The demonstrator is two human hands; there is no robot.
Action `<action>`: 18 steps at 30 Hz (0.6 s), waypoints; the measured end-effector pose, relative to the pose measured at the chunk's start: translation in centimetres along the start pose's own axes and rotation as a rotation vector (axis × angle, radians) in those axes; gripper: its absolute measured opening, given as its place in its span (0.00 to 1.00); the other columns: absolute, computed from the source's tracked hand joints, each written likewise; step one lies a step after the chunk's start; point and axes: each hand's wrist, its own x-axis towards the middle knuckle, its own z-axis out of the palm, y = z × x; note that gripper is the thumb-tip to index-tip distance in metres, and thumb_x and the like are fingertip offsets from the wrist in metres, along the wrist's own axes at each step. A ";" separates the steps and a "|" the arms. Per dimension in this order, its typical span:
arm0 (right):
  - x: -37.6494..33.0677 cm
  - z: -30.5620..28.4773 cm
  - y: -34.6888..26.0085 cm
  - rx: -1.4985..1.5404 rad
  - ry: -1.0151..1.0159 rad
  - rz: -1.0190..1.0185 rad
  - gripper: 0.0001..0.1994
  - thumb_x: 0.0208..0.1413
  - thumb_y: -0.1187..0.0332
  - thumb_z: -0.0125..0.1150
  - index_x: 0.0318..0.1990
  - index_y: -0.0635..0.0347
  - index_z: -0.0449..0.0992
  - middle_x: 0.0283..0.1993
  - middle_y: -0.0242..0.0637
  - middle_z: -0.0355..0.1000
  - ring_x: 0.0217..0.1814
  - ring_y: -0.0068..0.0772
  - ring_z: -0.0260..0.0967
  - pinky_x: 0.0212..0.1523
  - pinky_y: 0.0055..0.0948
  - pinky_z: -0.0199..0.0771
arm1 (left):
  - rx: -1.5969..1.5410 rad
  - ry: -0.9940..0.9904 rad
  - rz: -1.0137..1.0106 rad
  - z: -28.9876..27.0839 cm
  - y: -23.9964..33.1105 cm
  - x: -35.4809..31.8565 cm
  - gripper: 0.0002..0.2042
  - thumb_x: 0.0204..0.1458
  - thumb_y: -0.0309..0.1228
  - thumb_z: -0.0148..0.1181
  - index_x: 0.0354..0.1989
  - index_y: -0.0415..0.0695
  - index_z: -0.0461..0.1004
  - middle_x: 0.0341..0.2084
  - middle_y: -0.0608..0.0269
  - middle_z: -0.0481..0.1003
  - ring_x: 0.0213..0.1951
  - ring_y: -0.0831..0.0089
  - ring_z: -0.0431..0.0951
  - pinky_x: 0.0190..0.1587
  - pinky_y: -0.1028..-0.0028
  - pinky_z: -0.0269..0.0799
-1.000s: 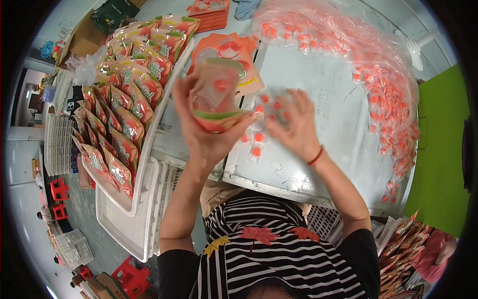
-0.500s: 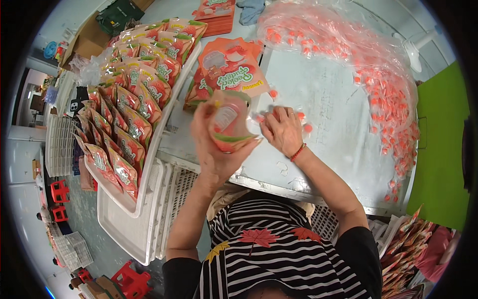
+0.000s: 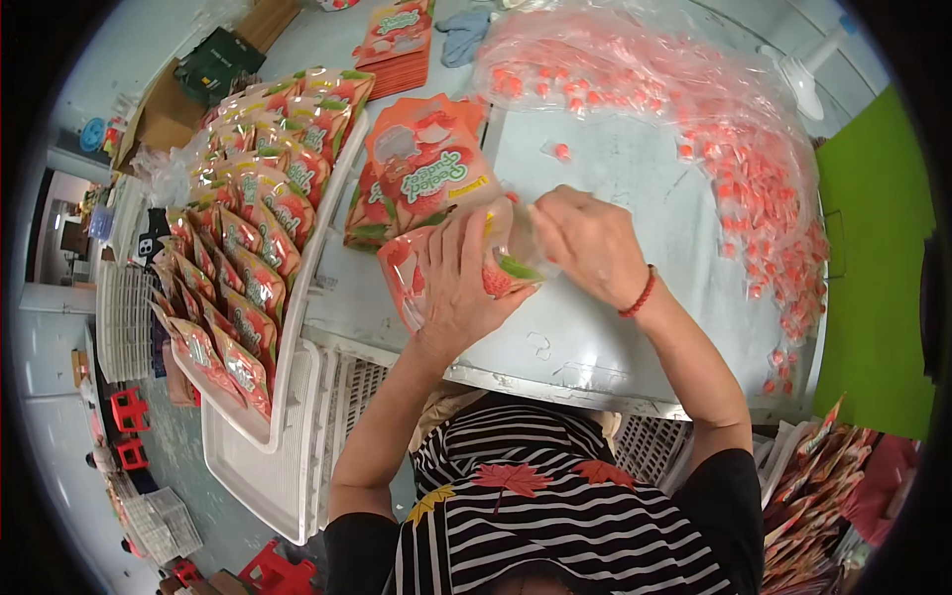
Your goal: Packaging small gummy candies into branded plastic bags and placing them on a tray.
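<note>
My left hand (image 3: 458, 276) is wrapped round a pink and red printed pouch (image 3: 405, 276), which lies tilted with its mouth toward the right. At that mouth is my right hand (image 3: 593, 243), fingers curled in and slightly blurred; whatever they hold is hidden. A red bracelet circles the right wrist. Beyond the hands, one small red piece in a clear wrapper (image 3: 562, 152) lies on the pale table (image 3: 615, 337). Flat printed pouches (image 3: 426, 149) are piled just past my left hand.
A white tray (image 3: 281, 397) of filled, upright pouches (image 3: 253, 233) stands at the left. Clear plastic with many wrapped red pieces (image 3: 739, 188) curves along the table's far and right sides. A stack of pouches (image 3: 395, 45) and a blue cloth (image 3: 464, 38) sit at the back. A green panel (image 3: 878, 268) rises at right.
My left hand has lowered and tilted the pouch toward the right. My right hand has lifted from the wrapped pieces on the table to the pouch's mouth. The view has shifted slightly.
</note>
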 end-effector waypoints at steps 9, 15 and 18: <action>0.8 3.9 -1.4 0.378 -0.005 0.372 0.15 0.62 0.59 0.46 0.45 0.63 0.65 0.31 0.46 0.74 0.31 0.50 0.73 0.27 0.40 0.71 | -0.040 0.080 -0.011 1.7 0.3 0.6 0.48 0.30 0.42 0.74 0.60 0.36 0.54 0.51 0.46 0.62 0.52 0.51 0.62 0.54 0.53 0.55; 3.0 3.1 -1.6 0.183 -0.176 0.375 0.18 0.63 0.56 0.44 0.46 0.65 0.65 0.24 0.49 0.72 0.28 0.54 0.71 0.30 0.44 0.71 | -0.056 0.039 -0.067 1.7 0.6 0.3 0.47 0.31 0.41 0.73 0.60 0.35 0.53 0.51 0.44 0.61 0.52 0.50 0.61 0.55 0.54 0.55; 2.9 4.0 -2.4 0.008 -0.160 0.387 0.17 0.63 0.57 0.43 0.45 0.64 0.65 0.21 0.50 0.71 0.25 0.54 0.71 0.28 0.45 0.70 | -0.052 0.037 -0.093 1.8 0.6 0.1 0.48 0.31 0.42 0.73 0.60 0.34 0.52 0.51 0.44 0.61 0.51 0.50 0.61 0.55 0.54 0.55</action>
